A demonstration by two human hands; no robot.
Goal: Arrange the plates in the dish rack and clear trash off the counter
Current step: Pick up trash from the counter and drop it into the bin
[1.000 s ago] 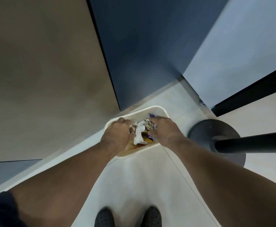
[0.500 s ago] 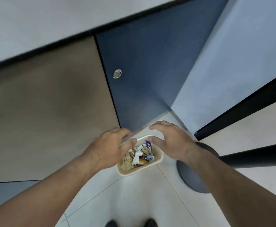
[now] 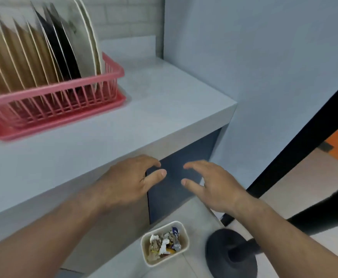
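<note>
A pink dish rack [image 3: 67,93] stands on the grey counter [image 3: 164,109] at the upper left, holding several plates [image 3: 43,57] on edge: tan, black and white ones. On the floor below, a cream trash bin [image 3: 185,240] holds crumpled paper and wrappers [image 3: 164,244]. My left hand [image 3: 130,181] and my right hand [image 3: 212,181] hover side by side in front of the counter's edge, well above the bin. Both have relaxed, spread fingers and hold nothing.
A dark blue cabinet door [image 3: 176,177] sits under the counter. A black round stand base [image 3: 230,255] rests on the floor right of the bin. A pale blue wall [image 3: 254,57] closes off the counter's right end, with a black door frame [image 3: 304,137] beyond.
My hands have let go of the trash in the bin and risen to counter height. The view has lifted from the floor to the counter and the dish rack.
</note>
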